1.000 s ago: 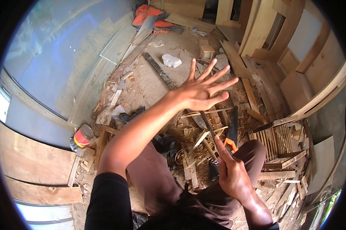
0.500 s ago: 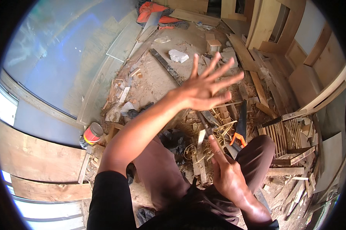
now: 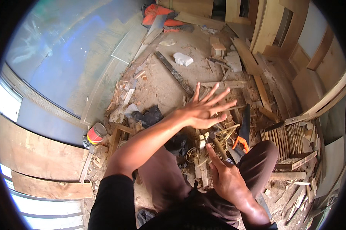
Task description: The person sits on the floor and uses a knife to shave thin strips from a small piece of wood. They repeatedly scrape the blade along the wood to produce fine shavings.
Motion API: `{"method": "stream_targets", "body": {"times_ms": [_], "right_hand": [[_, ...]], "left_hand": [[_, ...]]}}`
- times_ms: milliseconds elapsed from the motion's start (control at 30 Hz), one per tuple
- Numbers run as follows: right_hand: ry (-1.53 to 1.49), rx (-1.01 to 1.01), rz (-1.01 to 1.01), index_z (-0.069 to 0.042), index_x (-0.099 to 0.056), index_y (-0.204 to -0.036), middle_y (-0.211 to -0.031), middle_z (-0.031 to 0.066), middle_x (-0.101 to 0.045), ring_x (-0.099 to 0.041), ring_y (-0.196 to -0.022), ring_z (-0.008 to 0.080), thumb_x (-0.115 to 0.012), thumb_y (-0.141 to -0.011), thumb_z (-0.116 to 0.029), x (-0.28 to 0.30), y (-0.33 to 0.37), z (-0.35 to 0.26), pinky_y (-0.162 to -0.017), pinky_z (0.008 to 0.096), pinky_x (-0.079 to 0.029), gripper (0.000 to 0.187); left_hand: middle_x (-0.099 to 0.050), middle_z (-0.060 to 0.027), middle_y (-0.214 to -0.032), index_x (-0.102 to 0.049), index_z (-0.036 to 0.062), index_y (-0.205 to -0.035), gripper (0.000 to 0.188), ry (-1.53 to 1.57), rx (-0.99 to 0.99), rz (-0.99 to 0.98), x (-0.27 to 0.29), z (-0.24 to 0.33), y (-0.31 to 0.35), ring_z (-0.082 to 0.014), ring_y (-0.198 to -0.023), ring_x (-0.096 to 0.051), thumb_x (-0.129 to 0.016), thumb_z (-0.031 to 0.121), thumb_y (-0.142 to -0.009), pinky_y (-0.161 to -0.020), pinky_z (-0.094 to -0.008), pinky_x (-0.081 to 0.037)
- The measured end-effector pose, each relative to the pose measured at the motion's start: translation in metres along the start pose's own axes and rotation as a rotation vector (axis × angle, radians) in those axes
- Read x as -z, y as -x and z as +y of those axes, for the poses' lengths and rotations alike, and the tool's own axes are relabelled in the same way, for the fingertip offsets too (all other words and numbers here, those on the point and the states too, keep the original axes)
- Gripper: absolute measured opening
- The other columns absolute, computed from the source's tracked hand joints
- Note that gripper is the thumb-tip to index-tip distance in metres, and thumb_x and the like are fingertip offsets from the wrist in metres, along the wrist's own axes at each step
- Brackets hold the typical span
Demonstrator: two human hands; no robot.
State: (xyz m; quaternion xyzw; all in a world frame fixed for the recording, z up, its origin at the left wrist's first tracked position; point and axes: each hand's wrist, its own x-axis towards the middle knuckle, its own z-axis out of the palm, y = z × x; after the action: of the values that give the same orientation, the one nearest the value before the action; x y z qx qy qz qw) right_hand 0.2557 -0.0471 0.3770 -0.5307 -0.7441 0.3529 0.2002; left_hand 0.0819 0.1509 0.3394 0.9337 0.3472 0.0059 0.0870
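My left hand is raised over the debris with its fingers spread wide, holding nothing. Below and to the right of it, my right hand is closed round a slim tool, index finger stretched along it. The tool has a brownish shaft; its far part is narrow and its kind is unclear. Curled wood shavings and wooden strips lie under both hands. Beside my right knee rests a handsaw with a dark blade and orange handle.
A slatted wooden piece stands at the right among offcuts. At the left are a red-banded can and large boards. A white lump, a dark bar and an orange cloth lie farther off.
My left hand has come down and nearer, its fingers still spread. The tool in my right hand has changed its angle. The whole view has shifted slightly.
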Motion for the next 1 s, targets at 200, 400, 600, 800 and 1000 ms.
{"method": "stream_targets", "body": {"times_ms": [200, 400, 600, 800, 1000], "right_hand": [[0.044, 0.060, 0.151, -0.014, -0.033, -0.155, -0.081, 0.0312, -0.064, -0.065, -0.076, 0.0504, -0.052, -0.098, -0.006, -0.011, -0.001, 0.029, -0.069, 0.0578, -0.051, 0.061], [0.014, -0.206, 0.068, -0.004, -0.005, -0.158, -0.067, 0.0288, -0.063, -0.062, -0.063, 0.0522, -0.053, -0.099, -0.014, -0.015, -0.004, 0.023, -0.063, 0.0601, -0.051, 0.076], [0.169, -0.050, 0.057, 0.004, -0.041, -0.133, -0.067, 0.0298, -0.062, -0.064, -0.064, 0.0497, -0.055, -0.098, -0.020, -0.049, -0.021, 0.080, -0.061, 0.0585, -0.053, 0.045], [0.319, 0.005, 0.204, -0.002, -0.062, -0.093, -0.063, 0.0183, -0.063, -0.065, -0.059, 0.0402, -0.069, -0.091, -0.025, -0.040, -0.037, 0.136, -0.054, 0.0481, -0.054, 0.024], [0.439, -0.046, -0.050, -0.006, -0.070, -0.091, -0.069, 0.0149, -0.070, -0.071, -0.068, 0.0366, -0.068, -0.090, -0.039, -0.003, -0.078, 0.143, -0.069, 0.0478, -0.059, 0.033]], "left_hand": [[0.008, -0.0020, -0.168, -0.013, 0.0373, -0.160, 0.089, -0.096, -0.049, 0.409, 0.062, -0.007, -0.026, -0.0386, -0.151, 0.017, 0.006, 0.081, -0.085, -0.109, -0.0742, 0.017], [0.006, -0.0048, -0.168, -0.017, 0.0354, -0.160, 0.094, -0.118, -0.076, 0.709, 0.117, 0.005, -0.012, -0.0416, -0.151, 0.014, 0.003, 0.086, -0.082, -0.109, -0.0753, 0.014], [0.007, 0.0035, -0.168, -0.010, 0.0427, -0.158, 0.063, 0.089, 0.339, -0.065, -0.065, -0.029, -0.002, -0.0319, -0.153, 0.014, -0.008, 0.066, -0.100, -0.114, -0.0740, 0.007], [0.008, 0.0031, -0.168, -0.017, 0.0411, -0.158, 0.059, -0.148, 0.426, 0.094, -0.054, -0.005, 0.017, -0.0288, -0.154, 0.013, -0.015, 0.062, -0.103, -0.112, -0.0755, 0.011], [0.002, -0.0007, -0.169, -0.019, 0.0396, -0.158, 0.061, 0.001, 0.679, 0.025, -0.059, 0.004, 0.045, -0.0297, -0.154, 0.010, -0.015, 0.064, -0.102, -0.113, -0.0735, 0.011]]}}
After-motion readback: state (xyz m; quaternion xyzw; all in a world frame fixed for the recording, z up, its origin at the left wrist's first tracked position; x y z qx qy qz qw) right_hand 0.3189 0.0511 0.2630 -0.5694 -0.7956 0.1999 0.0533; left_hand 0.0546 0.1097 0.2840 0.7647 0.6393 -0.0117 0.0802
